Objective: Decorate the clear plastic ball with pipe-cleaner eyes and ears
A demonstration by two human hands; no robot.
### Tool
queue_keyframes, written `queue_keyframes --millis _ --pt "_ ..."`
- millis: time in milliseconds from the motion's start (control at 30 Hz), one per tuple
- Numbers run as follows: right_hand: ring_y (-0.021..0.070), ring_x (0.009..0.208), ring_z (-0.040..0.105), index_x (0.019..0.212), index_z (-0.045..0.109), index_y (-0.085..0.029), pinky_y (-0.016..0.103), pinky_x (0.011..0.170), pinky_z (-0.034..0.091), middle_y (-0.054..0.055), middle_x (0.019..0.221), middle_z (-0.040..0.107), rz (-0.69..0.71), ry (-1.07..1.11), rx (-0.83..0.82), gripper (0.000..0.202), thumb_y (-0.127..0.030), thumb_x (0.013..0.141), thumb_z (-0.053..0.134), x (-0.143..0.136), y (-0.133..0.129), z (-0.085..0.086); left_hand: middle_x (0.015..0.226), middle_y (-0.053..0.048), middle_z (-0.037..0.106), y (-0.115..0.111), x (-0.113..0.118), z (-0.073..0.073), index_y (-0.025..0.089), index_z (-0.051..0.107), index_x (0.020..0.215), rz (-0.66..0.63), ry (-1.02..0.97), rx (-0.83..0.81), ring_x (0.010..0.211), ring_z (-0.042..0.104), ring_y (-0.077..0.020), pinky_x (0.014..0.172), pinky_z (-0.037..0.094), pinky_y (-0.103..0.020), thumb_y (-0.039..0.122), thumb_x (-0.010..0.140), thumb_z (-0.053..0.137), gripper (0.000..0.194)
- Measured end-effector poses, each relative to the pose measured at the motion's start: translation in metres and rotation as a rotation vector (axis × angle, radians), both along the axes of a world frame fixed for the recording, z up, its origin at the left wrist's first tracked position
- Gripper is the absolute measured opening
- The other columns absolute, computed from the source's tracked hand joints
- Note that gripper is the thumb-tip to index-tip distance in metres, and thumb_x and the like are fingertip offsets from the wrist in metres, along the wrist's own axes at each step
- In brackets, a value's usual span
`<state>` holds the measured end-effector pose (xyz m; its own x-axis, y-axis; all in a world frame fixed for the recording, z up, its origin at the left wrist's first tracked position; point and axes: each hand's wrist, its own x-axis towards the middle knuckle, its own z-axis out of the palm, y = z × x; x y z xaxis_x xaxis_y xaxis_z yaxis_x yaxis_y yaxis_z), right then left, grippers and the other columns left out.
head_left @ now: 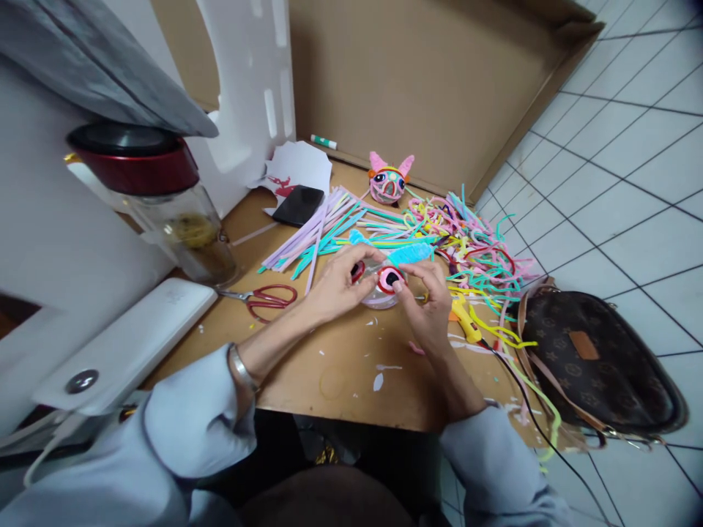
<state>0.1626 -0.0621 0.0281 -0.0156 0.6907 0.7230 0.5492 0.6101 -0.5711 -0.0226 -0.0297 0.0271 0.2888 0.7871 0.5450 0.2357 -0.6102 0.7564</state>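
Between my hands, low over the table, is a clear plastic craft figure point(376, 300) with fuzzy blue ears point(411, 253). On its front sits a round pink eye point(389, 279) with a red rim and black centre. My left hand point(337, 285) grips the figure's left side, its fingers partly covering a second red-rimmed eye point(357, 271). Thumb and fingers of my right hand point(429, 296) close on the right side of the pink eye. Just right of that hand lies a yellow glue gun point(466, 320) with a black cord.
Straight pipe cleaners point(324, 227) and a tangled heap of them point(472, 241) lie beyond my hands. A pink-eared figure point(387, 187) stands behind. Red-handled scissors point(272, 300), a dark phone point(298, 205), a glass tea bottle point(187, 219) and a power strip point(137, 344) are left, a brown bag point(598, 359) right.
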Motion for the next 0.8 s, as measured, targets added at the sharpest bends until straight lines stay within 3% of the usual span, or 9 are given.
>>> queue_keyframes --millis 133,467,800 --pt "0.0216 0.094 0.060 0.106 0.075 -0.026 0.039 0.085 0.052 0.005 0.095 0.061 -0.018 -0.091 0.014 0.018 -0.031 0.089 0.069 0.000 0.000 -0.003 0.113 -0.007 0.075 0.000 0.001 0.000 0.020 0.064 0.096 -0.013 -0.004 0.055 0.108 0.067 -0.0230 0.100 0.050 -0.042 0.021 0.087 0.063 0.009" --pt "0.0233 0.095 0.060 0.102 0.074 -0.025 0.043 0.086 0.050 0.007 0.096 0.060 -0.098 -0.228 0.031 0.016 -0.030 0.089 0.066 -0.006 -0.003 -0.002 0.113 -0.008 0.076 0.002 0.002 -0.001 0.019 0.065 0.088 -0.041 -0.001 0.110 0.110 0.068 -0.0227 0.105 0.047 -0.044 0.016 0.085 0.066 0.005" --pt "0.0225 0.092 0.060 0.097 0.069 -0.023 0.039 0.081 0.053 0.006 0.093 0.060 -0.077 -0.188 0.042 0.016 -0.018 0.084 0.062 -0.010 -0.001 -0.003 0.111 -0.007 0.076 -0.001 0.001 0.002 0.020 0.066 0.087 -0.052 0.009 0.076 0.110 0.068 -0.0232 0.104 0.048 -0.045 0.019 0.086 0.066 0.001"
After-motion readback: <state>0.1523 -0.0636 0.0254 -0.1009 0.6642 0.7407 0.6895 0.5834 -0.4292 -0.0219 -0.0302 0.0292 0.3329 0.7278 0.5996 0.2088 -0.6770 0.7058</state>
